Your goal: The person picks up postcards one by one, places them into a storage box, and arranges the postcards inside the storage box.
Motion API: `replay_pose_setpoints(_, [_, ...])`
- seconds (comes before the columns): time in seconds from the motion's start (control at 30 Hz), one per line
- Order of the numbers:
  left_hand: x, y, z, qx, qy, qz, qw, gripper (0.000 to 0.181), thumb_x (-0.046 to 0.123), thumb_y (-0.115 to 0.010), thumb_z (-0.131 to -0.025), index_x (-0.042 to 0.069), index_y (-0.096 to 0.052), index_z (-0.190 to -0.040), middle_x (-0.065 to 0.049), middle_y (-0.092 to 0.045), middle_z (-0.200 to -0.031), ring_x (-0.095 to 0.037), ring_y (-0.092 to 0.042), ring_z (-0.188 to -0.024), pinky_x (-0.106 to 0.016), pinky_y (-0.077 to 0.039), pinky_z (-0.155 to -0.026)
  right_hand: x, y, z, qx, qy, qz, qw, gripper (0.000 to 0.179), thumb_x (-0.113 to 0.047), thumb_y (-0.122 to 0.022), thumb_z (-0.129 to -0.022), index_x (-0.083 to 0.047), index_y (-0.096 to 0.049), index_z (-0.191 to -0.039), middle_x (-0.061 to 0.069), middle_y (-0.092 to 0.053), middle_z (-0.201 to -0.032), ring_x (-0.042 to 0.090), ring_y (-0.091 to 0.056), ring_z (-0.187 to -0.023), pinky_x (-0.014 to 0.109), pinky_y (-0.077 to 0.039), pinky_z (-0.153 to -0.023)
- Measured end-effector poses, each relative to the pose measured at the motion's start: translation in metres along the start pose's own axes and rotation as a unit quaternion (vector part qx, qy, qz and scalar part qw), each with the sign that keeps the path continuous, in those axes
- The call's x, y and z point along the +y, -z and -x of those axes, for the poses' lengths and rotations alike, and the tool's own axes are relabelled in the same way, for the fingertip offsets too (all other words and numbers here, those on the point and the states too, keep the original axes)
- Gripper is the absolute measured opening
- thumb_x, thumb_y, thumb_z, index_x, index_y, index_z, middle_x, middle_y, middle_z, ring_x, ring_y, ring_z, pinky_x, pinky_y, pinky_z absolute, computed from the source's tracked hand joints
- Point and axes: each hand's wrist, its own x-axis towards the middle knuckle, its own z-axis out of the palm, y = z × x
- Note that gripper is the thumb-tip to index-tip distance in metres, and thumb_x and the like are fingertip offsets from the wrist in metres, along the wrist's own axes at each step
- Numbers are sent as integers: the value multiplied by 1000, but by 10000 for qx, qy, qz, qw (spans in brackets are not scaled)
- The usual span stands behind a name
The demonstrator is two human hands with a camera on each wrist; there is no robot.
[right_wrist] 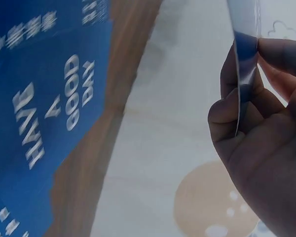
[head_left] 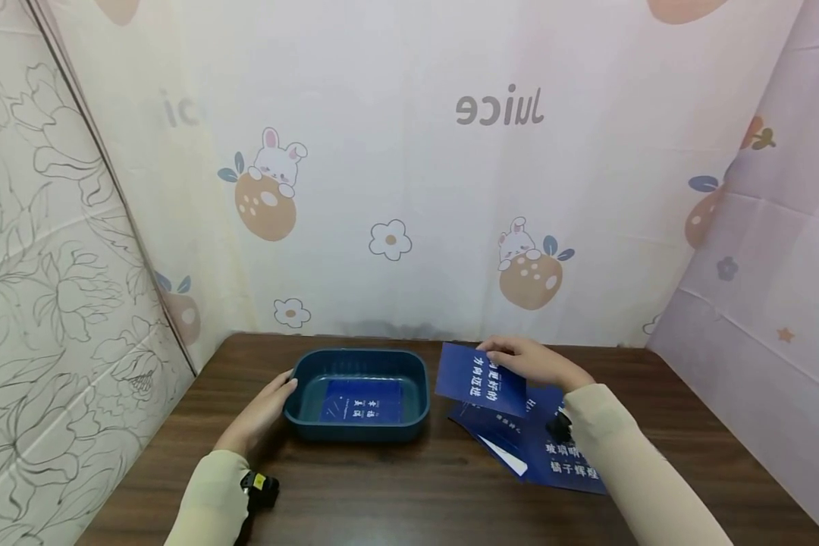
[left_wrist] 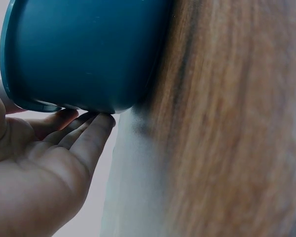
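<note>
At the left end of a dark teal plastic basin (head_left: 356, 434), my left hand (head_left: 262, 413) grips the rim. In the left wrist view the fingers (left_wrist: 91, 136) lie against the outer wall of the basin. A blue card (head_left: 363, 400) with white characters lies flat inside it. My right hand (head_left: 528, 359) pinches another blue card (head_left: 474, 383) by its edge, to the right of the basin. In the right wrist view this card (right_wrist: 245, 64) shows edge-on between thumb and fingers. Below it, several blue cards (head_left: 553, 447) overlap on the table, partly hidden by my right forearm.
The brown wooden table (head_left: 396, 500) carries the basin and cards. A printed curtain (head_left: 396, 174) with rabbits and fruit hangs along the back edge. More cloth hangs at the left (head_left: 54, 318) and right. A black strap device (head_left: 262, 485) sits on my left wrist.
</note>
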Motion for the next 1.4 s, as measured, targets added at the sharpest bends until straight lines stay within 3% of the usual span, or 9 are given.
replay_pose_setpoints(0.37, [1, 0, 2, -38, -67, 59, 10000, 62, 33, -34, -110, -3, -16, -158, -28, -13, -162, -47, -7, -148, -64, -9, -115, -42, -13, -39, -188, -21, -808, 9965, 28, -30, -50, -107, -21, -63, -130, 9, -61, -121, 29, -59, -102, 39, -55, -79])
replay_pose_setpoints(0.53, [0, 1, 2, -67, -48, 72, 9999, 62, 33, -34, -111, -3, -15, -158, -28, -13, -162, -46, -7, -149, -64, -9, -115, -58, -22, -60, -189, -17, -200, 9996, 28, -36, -53, -105, -28, -65, -128, 5, -62, -124, 27, -58, -106, 45, -52, -87])
replay_pose_setpoints(0.67, [-1, 1, 2, -76, -82, 102, 9999, 63, 34, -35, -110, -3, -14, -158, -27, -12, -162, -46, -6, -149, -64, -10, -115, -70, -29, -77, -272, 280, 329, 9987, 29, -35, -51, -106, -26, -65, -130, 4, -62, -128, 24, -57, -109, 48, -47, -96])
replay_pose_setpoints(0.87, [-2, 0, 3, -89, -52, 134, 9999, 62, 34, -35, -110, -1, -15, -158, -27, -12, -163, -45, -7, -149, -63, -11, -115, -81, -43, -97, -365, 482, 538, 9967, 28, -29, -51, -106, -22, -67, -128, 5, -63, -129, 23, -57, -115, 47, -47, -100])
replay_pose_setpoints(1.4, [0, 1, 2, -132, -142, 61, 9998, 62, 33, -34, -111, -3, -15, -158, -27, -12, -163, -45, -6, -149, -64, -10, -116, -113, -72, -134, -890, 386, -176, 9951, 25, -22, -52, -105, -19, -68, -124, 3, -63, -119, 20, -58, -105, 39, -50, -90])
